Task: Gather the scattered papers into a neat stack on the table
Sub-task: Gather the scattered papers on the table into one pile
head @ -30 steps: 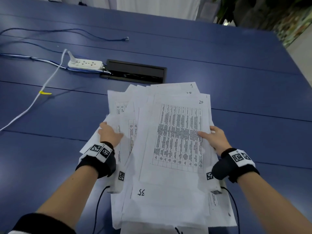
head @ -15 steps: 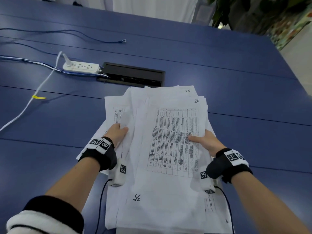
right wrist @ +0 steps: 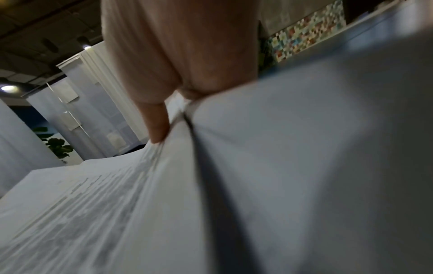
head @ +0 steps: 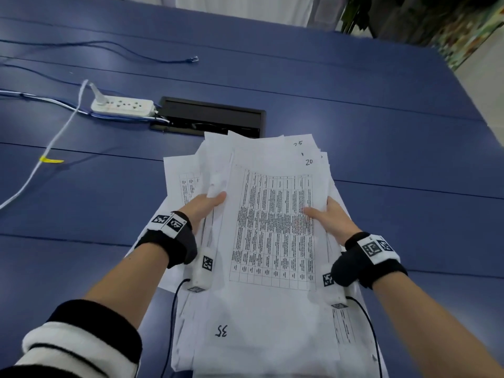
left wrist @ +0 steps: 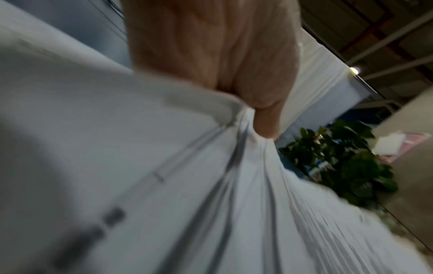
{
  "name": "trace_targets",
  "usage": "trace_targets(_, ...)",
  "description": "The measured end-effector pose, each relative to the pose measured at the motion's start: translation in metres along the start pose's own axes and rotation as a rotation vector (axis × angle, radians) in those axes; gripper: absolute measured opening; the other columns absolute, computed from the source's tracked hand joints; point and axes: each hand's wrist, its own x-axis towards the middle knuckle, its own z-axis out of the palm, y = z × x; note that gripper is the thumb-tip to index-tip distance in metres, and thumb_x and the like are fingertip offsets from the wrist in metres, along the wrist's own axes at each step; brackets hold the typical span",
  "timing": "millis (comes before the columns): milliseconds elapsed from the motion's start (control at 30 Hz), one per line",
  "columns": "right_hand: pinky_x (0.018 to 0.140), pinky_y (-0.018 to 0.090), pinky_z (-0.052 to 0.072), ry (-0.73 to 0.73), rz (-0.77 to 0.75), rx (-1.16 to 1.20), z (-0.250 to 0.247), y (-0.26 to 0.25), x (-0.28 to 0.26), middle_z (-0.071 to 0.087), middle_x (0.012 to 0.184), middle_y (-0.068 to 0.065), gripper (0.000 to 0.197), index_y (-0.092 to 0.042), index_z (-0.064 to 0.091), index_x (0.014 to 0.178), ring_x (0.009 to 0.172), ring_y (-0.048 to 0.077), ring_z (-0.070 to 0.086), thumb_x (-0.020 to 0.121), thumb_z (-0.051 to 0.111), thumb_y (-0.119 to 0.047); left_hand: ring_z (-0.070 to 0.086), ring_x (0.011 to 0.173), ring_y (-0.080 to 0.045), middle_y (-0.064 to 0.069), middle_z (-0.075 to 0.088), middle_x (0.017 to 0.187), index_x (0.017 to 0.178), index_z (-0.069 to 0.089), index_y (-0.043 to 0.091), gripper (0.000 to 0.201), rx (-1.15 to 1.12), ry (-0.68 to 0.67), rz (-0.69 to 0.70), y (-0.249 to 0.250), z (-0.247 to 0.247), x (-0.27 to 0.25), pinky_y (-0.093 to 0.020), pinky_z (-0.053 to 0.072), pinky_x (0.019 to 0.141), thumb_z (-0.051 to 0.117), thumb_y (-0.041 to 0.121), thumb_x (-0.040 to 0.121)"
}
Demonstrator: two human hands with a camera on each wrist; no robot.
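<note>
Near the middle of the desk (head: pixel 381 148), both hands hold the papers (head: pixel 272 227). Left hand (head: pixel 203 207) and right hand (head: pixel 331 218) fingers clamp the sides. Next, tap the uneven edges straight, gently.

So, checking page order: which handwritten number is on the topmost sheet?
The 20, at the far right corner of the table-printed top sheet; 25 and 35 sit on sheets beneath.

2 hands (head: pixel 207 204), 1 paper pile (head: pixel 272 309), 1 power strip (head: pixel 122 106), 1 table (head: pixel 381 159).
</note>
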Motion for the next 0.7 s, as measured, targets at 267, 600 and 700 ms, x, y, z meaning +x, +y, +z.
trace_targets(267, 0.108, 0.04, 0.034, 0.14, 0.035, -0.41, -0.023, 0.02, -0.014, 0.036, 0.126, 0.012, 0.05, -0.017, 0.051, 0.131, 0.126, 0.029, 0.035, 0.085, 0.063, -0.033, 0.059, 0.079, -0.02, -0.009, 0.063, 0.098, 0.111, 0.057, 0.008, 0.022, -0.145, 0.093, -0.038, -0.034, -0.037, -0.017, -0.031, 0.047, 0.067, 0.05, 0.021, 0.094)
trace_targets(600, 0.078, 0.031, 0.045, 0.022, 0.027, -0.361, 0.025, -0.003, -0.022, 0.053, 0.094, 0.005, 0.026, -0.004, 0.051, 0.101, 0.087, 0.021, 0.053, 0.085, 0.065, -0.019, 0.055, 0.114, -0.04, -0.027, 0.055, 0.128, 0.122, 0.052, -0.008, 0.036, -0.011, 0.184, -0.011, -0.057, -0.008, -0.029, -0.041, 0.045, 0.097, 0.043, 0.014, 0.095)
trace_targets(700, 0.09, 0.029, 0.04, -0.02, 0.009, -0.341, 0.036, -0.003, -0.031, 0.051, 0.113, 0.002, 0.043, 0.0, 0.045, 0.124, 0.105, 0.018, 0.05, 0.087, 0.063, -0.014, 0.062, 0.094, -0.031, -0.018, 0.066, 0.106, 0.107, 0.062, -0.001, 0.04, -0.16, 0.18, 0.012, -0.051, -0.01, -0.035, -0.037, 0.048, 0.086, 0.044, 0.033, 0.096)
